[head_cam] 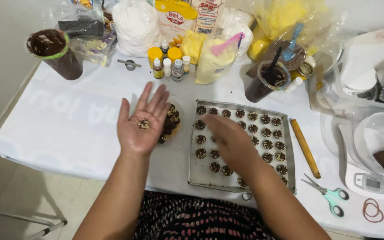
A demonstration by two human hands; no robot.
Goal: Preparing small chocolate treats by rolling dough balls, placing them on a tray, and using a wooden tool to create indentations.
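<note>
One sprinkle-coated chocolate ball (pixel 144 124) rests loose on the flat, open left hand (pixel 141 122); right hand (pixel 227 138), blurred, grip unclear, hovers over the baking tray (pixel 196 178). Risk: tilting the palm would roll the ball off

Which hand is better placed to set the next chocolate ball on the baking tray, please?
Probably the right hand: it is over the baking tray. The left hand lies palm up beside it, cradling a chocolate ball.
</note>
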